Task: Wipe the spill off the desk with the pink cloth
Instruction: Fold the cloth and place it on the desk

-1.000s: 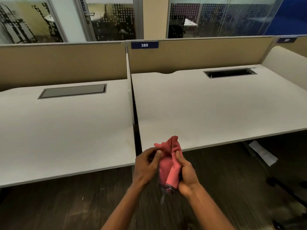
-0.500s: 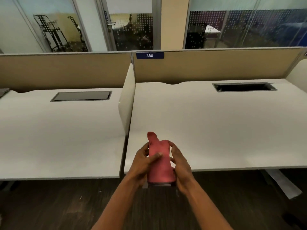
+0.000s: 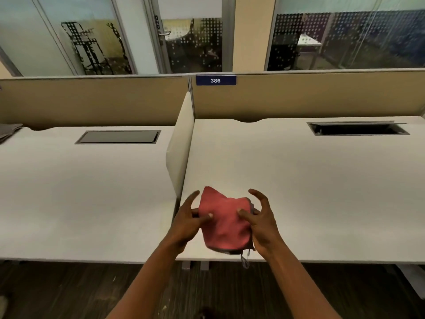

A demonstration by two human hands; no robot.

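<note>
The pink cloth (image 3: 225,223) is bunched into a folded pad with a grey hem and a small loop hanging at its lower edge. Both hands hold it just above the front left corner of the white desk (image 3: 299,180) marked 386. My left hand (image 3: 187,223) grips the cloth's left side with thumb on top and fingers spread. My right hand (image 3: 261,221) grips the right side, index finger raised. I see no spill on the desk surface.
A white divider panel (image 3: 180,153) separates this desk from the left desk (image 3: 80,192). An open cable slot (image 3: 358,129) sits at the back right, a closed cable hatch (image 3: 118,137) on the left desk. Beige partitions run behind. A grey folded cloth (image 3: 9,132) lies at far left.
The view and both hands have come closer to the desk. The cloth went from hanging upright below the desk edge to a wider pad held over the desk's front corner.
</note>
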